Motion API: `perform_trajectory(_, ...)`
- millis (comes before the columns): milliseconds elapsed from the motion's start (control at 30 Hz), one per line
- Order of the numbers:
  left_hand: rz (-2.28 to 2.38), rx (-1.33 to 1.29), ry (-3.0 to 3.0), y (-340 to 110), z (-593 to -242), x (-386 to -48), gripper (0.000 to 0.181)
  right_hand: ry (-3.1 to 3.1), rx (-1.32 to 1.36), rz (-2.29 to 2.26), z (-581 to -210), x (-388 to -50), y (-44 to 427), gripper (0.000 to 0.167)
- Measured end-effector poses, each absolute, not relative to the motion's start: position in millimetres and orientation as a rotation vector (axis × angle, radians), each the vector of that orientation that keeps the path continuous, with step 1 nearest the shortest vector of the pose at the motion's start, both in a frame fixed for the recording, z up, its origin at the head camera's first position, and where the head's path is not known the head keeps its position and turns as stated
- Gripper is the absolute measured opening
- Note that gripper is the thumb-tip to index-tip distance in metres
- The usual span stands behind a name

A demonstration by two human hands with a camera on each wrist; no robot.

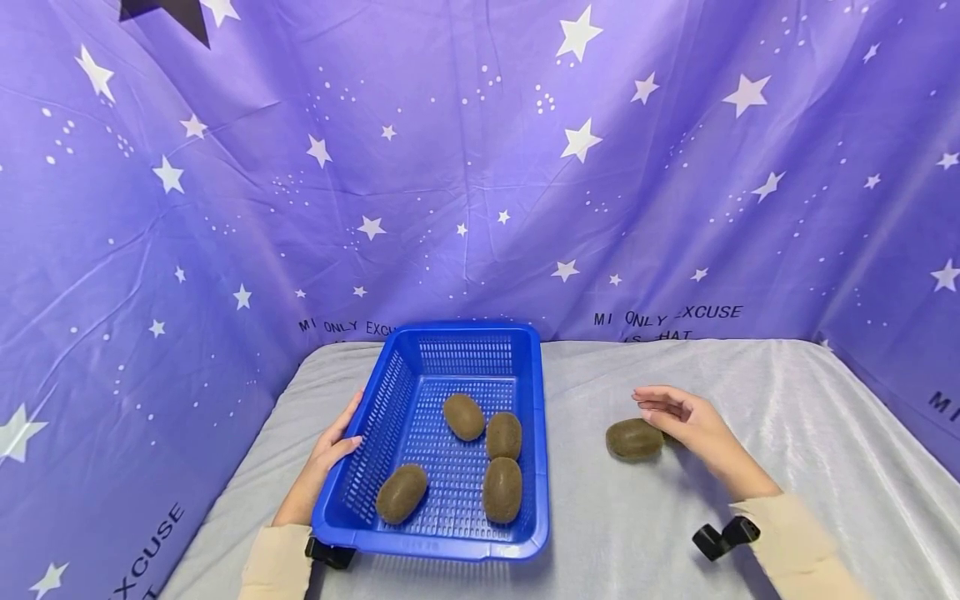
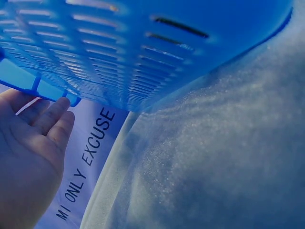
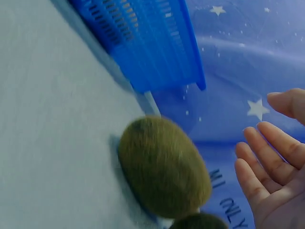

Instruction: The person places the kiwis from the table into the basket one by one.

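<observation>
A blue plastic basket (image 1: pixel 431 546) holds several brown, fuzzy kiwis, among them a kiwi (image 1: pixel 402 493) at its near left. At the basket's left rim, my left hand (image 1: pixel 327 454) grips the edge, thumb on top; the left wrist view has its fingers (image 2: pixel 51 117) under the rim. To the right of the basket another kiwi (image 1: pixel 633 439) lies on the cloth. My right hand (image 1: pixel 693 421) hovers just beside and above it, and the right wrist view shows loosely bent fingers apart from the kiwi (image 3: pixel 164 167). Part of a further kiwi (image 3: pixel 199 221) shows at that view's bottom edge.
A grey-white cloth (image 1: pixel 592 525) covers the table. Purple star-print curtains (image 1: pixel 465 167) stand behind and at both sides, meeting the table's far edge. A black wrist device (image 1: pixel 726 537) sits by the right sleeve.
</observation>
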State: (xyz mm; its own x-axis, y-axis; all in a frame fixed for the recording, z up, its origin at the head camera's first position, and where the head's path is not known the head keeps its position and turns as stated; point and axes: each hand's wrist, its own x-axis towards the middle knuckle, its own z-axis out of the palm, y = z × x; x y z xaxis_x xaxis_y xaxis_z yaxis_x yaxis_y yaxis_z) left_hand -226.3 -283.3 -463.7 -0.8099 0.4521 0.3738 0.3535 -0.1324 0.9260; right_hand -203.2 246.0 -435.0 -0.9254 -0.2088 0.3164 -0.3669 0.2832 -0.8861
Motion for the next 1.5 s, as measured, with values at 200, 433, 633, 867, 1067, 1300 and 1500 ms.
perform_trajectory(200, 2.119, 0.999, 2.004, -283, -465, -228, 0.064, -2.449, 0.437, 1.637, -442, -200, 261, 0.034)
perform_trajectory(433, 2.127, 1.029, 1.999, -282, -465, -229, 0.064, -2.393, 0.355, 1.578, -449, -200, 275, 0.034)
perform_trajectory(633, 2.121, 0.974, 2.002, -282, -465, -228, 0.065, -2.368, 0.319, 1.556, -457, -200, 285, 0.038)
perform_trajectory(867, 2.130, 0.994, 1.976, -281, -465, -228, 0.064, -2.434, 0.176, 1.423, -465, -204, 292, 0.049)
perform_trajectory(1067, 2.135, 1.018, 1.974, -282, -466, -229, 0.064, -2.524, 0.175, 1.539, -468, -208, 296, 0.068)
perform_trajectory(1300, 2.125, 1.018, 1.980, -283, -466, -229, 0.064, -2.400, 0.270, 1.735, -477, -210, 295, 0.073)
perform_trajectory(1500, 2.112, 1.047, 1.990, -285, -466, -230, 0.065, -2.367, 0.307, 1.792, -482, -212, 294, 0.073)
